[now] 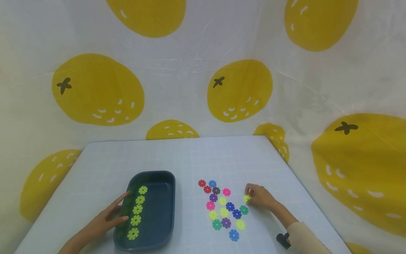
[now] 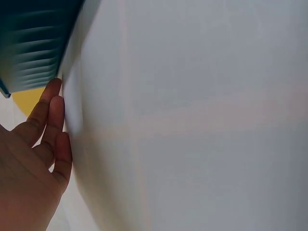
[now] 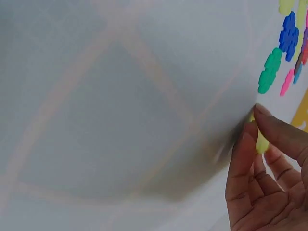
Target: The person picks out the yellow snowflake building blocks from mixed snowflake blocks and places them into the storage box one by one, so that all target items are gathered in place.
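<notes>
A yellow-green snowflake-shaped plastic disc (image 1: 246,198) is pinched between the thumb and fingers of my right hand (image 1: 260,197), at the right edge of a scatter of similar discs. In the right wrist view the yellow disc (image 3: 262,143) shows partly, the fingers hiding the remainder. My left hand (image 1: 103,220) touches the left side of a dark blue tray (image 1: 158,211) with its fingers extended. The left wrist view shows the fingertips of the left hand (image 2: 33,163) by the tray's ribbed outer wall (image 2: 38,53). Inside the tray, several yellow-green discs (image 1: 137,209) lie in a row along the left.
Loose discs lie between tray and right hand: red (image 1: 202,183), pink (image 1: 226,192), purple (image 1: 226,223), green (image 1: 217,224), blue (image 1: 234,235) and yellow (image 1: 240,224). The white table (image 1: 190,155) ends at a lemon-print cloth (image 1: 177,88). A black strap piece (image 1: 283,241) sits by the right sleeve.
</notes>
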The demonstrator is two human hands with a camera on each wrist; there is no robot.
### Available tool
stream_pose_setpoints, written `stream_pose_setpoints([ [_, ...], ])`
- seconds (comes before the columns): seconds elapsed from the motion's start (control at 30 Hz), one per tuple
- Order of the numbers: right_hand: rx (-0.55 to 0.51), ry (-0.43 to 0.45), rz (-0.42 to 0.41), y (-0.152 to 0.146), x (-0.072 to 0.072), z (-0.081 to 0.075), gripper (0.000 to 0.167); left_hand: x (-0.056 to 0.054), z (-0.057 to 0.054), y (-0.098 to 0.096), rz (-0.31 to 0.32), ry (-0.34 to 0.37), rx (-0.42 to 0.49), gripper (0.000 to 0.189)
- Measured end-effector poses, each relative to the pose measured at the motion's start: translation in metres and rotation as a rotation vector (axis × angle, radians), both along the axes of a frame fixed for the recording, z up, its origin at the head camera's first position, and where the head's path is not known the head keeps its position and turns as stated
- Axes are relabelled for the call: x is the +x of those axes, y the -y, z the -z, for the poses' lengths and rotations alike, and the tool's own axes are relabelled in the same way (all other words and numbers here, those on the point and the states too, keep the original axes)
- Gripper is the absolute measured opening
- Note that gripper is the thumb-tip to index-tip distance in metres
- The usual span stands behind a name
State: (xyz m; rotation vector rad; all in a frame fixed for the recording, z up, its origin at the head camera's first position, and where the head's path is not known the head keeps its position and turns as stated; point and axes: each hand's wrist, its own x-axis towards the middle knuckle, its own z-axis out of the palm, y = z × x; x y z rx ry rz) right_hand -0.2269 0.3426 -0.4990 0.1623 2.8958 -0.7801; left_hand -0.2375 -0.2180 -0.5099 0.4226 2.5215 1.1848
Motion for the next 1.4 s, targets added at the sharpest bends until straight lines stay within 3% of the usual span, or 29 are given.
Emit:
stream_pose_setpoints([
  [0.2, -0.095, 0.026, 0.082, 0.002, 0.004, -0.001, 0.016, -0.002, -0.002, -0.002, -0.005, -0.013, 0.006, 0.085],
  [0.4, -0.251, 0.027, 0.249, -0.001, 0.012, 0.002, 0.033, -0.001, -0.001, -0.002, -0.004, -0.017, 0.011, 0.085],
  [0.57, -0.351, 0.062, 0.333, 0.0, 0.018, 0.001, 0.032, 0.0, 0.001, -0.001, -0.005, -0.039, 0.012, 0.084],
  [0.77, -0.461, 0.106, 0.363, 0.001, 0.022, -0.002, 0.041, 0.001, 0.0, 0.0, 0.001, -0.019, 0.009, 0.084],
  [1.03, -0.65, 0.14, 0.388, -0.002, 0.026, -0.008, 0.038, 0.002, 0.0, 0.0, 0.003, -0.026, 0.019, 0.084],
  [1.4, -0.771, 0.185, 0.434, 0.002, 0.03, -0.014, 0.04, 0.003, 0.001, -0.002, -0.003, -0.031, 0.0, 0.086],
])
